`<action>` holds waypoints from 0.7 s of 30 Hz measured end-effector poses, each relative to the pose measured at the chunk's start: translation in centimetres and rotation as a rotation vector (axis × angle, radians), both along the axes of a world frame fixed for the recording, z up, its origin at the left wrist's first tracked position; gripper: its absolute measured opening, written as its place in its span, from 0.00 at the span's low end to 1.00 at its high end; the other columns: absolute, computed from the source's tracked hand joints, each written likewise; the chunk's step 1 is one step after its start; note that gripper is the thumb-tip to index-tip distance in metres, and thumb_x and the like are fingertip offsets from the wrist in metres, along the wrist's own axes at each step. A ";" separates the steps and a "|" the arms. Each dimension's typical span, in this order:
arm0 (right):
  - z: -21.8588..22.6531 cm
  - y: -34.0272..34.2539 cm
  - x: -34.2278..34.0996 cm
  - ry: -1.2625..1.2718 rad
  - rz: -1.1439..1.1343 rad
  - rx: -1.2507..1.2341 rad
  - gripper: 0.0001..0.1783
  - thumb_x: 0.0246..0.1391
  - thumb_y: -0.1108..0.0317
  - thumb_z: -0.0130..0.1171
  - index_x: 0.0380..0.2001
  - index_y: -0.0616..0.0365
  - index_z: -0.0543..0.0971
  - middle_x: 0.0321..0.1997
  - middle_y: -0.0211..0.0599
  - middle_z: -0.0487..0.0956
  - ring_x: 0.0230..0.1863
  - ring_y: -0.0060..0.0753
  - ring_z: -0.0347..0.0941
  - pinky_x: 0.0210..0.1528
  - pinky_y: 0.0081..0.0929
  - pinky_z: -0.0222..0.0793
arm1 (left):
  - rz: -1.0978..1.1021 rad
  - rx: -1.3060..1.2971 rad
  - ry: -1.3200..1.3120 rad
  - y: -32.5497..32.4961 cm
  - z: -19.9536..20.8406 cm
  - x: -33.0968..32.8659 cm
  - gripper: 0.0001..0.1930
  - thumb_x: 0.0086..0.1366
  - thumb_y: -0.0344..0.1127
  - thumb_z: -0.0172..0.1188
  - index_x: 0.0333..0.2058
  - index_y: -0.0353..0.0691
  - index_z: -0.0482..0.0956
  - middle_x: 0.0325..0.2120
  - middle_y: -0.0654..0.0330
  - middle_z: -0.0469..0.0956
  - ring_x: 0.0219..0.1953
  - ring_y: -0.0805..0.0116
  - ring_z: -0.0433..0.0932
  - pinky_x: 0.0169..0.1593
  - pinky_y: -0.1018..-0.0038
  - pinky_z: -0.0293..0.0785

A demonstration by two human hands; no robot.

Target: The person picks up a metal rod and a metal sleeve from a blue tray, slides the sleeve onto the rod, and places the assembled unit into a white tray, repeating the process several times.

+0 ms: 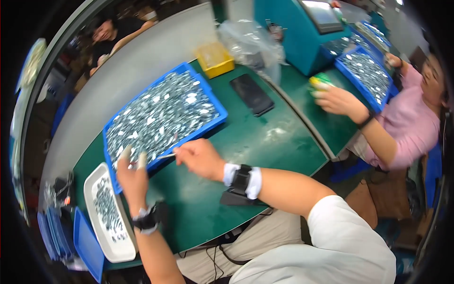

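A blue tray [218, 119] heaped with many small shiny metal pieces [161, 111] lies in front of me. My left hand [132, 177], with pale covers on the fingertips, is at the tray's near left edge. Its thumb and finger stand apart; blur hides whether a tiny piece is between them. My right hand [201, 158] is closed on slim silver tweezers [165, 156], which point left toward my left fingertips over the tray's near rim. Left of that hand, a white tray [90, 189] contains a smaller lot of similar pieces [108, 206].
A black phone [252, 94] and a yellow bin [215, 59] are beyond the blue tray, near a clear plastic bag [250, 40]. Blue lids [87, 246] stand at the left. On the right, a co-worker in pink [409, 120] reaches across beside another blue tray [366, 75] and a teal machine [288, 33].
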State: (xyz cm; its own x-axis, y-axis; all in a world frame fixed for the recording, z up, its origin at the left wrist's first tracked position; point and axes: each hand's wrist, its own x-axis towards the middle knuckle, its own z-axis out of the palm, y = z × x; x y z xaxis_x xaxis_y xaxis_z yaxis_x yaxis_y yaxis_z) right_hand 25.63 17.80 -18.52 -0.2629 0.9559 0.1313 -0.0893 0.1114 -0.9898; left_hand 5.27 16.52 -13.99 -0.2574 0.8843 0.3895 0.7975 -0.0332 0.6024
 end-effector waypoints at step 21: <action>-0.3 0.2 0.1 0.109 0.096 -0.103 0.22 0.63 0.58 0.51 0.18 0.60 0.76 0.12 0.22 0.68 0.15 0.13 0.63 0.19 0.18 0.57 | -0.188 -0.135 -1.013 -1.3 0.7 -0.4 0.08 0.67 0.30 0.56 0.42 0.35 0.78 0.31 0.63 0.76 0.30 0.74 0.76 0.32 0.79 0.72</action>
State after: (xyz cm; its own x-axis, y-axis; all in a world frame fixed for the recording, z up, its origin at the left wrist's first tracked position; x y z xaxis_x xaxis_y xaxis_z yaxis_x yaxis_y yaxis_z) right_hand 25.77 17.98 -18.79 -0.3431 0.9369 0.0669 -0.2020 -0.0041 -0.9794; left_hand 4.89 15.18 -13.31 -0.2625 0.9642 -0.0380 -0.0950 0.0134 0.9954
